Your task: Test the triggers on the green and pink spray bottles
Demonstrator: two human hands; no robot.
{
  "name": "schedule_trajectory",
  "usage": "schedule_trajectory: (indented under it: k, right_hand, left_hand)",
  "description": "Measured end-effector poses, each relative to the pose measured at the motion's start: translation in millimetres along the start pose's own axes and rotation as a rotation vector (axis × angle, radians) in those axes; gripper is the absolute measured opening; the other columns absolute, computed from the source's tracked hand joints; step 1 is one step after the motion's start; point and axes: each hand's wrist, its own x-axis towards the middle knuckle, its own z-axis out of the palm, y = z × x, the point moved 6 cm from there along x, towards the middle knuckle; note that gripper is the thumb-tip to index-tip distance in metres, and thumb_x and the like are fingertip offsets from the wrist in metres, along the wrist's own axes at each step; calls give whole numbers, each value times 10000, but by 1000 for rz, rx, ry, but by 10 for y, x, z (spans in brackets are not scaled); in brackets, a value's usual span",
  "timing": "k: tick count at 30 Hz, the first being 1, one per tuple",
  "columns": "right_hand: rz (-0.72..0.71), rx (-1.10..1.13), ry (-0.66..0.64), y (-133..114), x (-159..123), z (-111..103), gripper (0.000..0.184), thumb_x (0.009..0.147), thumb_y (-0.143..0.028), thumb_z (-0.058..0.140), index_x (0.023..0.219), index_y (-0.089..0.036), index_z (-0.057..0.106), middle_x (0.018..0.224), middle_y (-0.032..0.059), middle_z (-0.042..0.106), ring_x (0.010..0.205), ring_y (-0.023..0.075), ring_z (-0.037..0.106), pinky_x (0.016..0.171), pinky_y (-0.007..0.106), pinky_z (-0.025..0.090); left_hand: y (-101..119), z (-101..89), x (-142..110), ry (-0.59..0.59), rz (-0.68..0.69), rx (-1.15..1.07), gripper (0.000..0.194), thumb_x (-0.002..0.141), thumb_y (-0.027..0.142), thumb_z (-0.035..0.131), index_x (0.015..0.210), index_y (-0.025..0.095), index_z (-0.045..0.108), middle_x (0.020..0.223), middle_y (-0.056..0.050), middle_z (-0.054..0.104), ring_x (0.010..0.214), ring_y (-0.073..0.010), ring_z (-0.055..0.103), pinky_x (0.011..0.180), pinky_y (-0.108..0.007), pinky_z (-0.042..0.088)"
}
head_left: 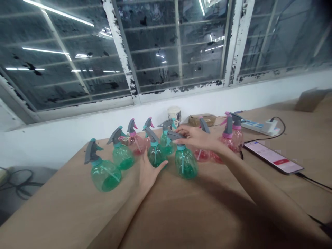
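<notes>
My left hand [149, 173] is curved against the near side of a green spray bottle [156, 155], its thumb to the right and fingers at the left. My right hand [195, 136] grips the grey trigger head of another green spray bottle [186, 164], which stands upright with a turquoise collar. Just behind these is a further green spray bottle [166, 143]. To the left stand two more green bottles, one nearer [105, 174] and one farther [123, 155]. A pink spray bottle [136, 143] is at the back left. My right forearm partly hides several pink bottles [227, 140].
Along the wall are a paper cup [174, 114] and a taped brown package [202, 120]. On the right lie a phone [273, 157] with a cable and a white power strip [261, 127]. A cardboard box [310, 99] sits far right. The brown table [166, 214] ends at the left.
</notes>
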Motion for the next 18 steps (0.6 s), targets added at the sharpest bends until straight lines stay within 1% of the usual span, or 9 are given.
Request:
schedule_trajectory:
  k: [2, 4, 6, 8, 11, 13, 15, 18]
  right_hand:
    - [-34, 93, -78, 17, -71, 55, 425, 732, -415, 662, 1113, -245, 582, 1055, 66, 656, 928, 224, 621, 782, 384, 501]
    - [0, 194, -142, 67, -161, 94, 508, 711, -414, 687, 1179, -268, 553, 1161, 63, 616, 1001, 228, 605, 833, 402, 498]
    - [68, 361, -164, 138, -253, 116, 529, 718, -385, 686, 1216, -300, 532, 1207, 47, 598, 1043, 226, 598, 864, 411, 494]
    - [122, 551, -166, 218, -328, 138, 504, 743, -361, 661, 1227, -324, 527, 1197, 35, 612, 1053, 228, 601, 856, 409, 503]
    - [156, 718, -174, 340, -371, 189, 483, 737, -377, 656, 1206, -323, 554, 1205, 34, 612, 1071, 246, 592, 857, 402, 499]
    - [178, 721, -206, 399, -365, 245, 480, 725, -385, 663, 1189, -310, 569, 1216, 31, 606, 1064, 245, 593, 873, 393, 485]
    - [186, 643, -228, 412, -355, 303, 444, 714, -363, 673, 1144, -277, 600, 1158, 35, 638, 1021, 238, 611, 870, 380, 478]
    - [127, 440, -166, 353, -357, 351, 285, 720, -314, 654, 990, -220, 659, 980, 32, 693, 919, 226, 631, 814, 354, 485]
  left_hand:
    - [3, -25, -26, 5, 6, 2, 927, 700, 570, 641, 1395, 191, 160, 1410, -168, 311, 1316, -328, 294, 1038, -501, 291]
    - [10, -72, -63, 28, 13, -2, 882, 723, 552, 627, 1389, 195, 173, 1387, -162, 320, 1312, -323, 295, 1041, -507, 285]
    - [27, -134, -120, 66, 31, -13, 774, 780, 514, 579, 1376, 195, 201, 1357, -153, 332, 1304, -307, 304, 1043, -507, 281]
    - [57, -202, -206, 106, 58, -38, 639, 839, 461, 520, 1348, 190, 245, 1318, -140, 356, 1279, -284, 333, 1040, -493, 288]
    - [124, -284, -386, 139, 85, -98, 446, 882, 397, 472, 1258, 191, 347, 1221, -111, 422, 1171, -250, 427, 995, -457, 346]
    - [202, -294, -513, 110, 118, -125, 339, 894, 354, 458, 1192, 206, 393, 1144, -87, 467, 1079, -229, 481, 938, -429, 396]
    - [316, -260, -622, 44, 196, -133, 271, 894, 311, 459, 1146, 218, 420, 1066, -66, 499, 989, -210, 519, 863, -389, 437]
    - [475, -147, -727, -104, 325, -141, 216, 882, 260, 475, 1094, 228, 450, 961, -39, 537, 853, -180, 553, 760, -329, 462]
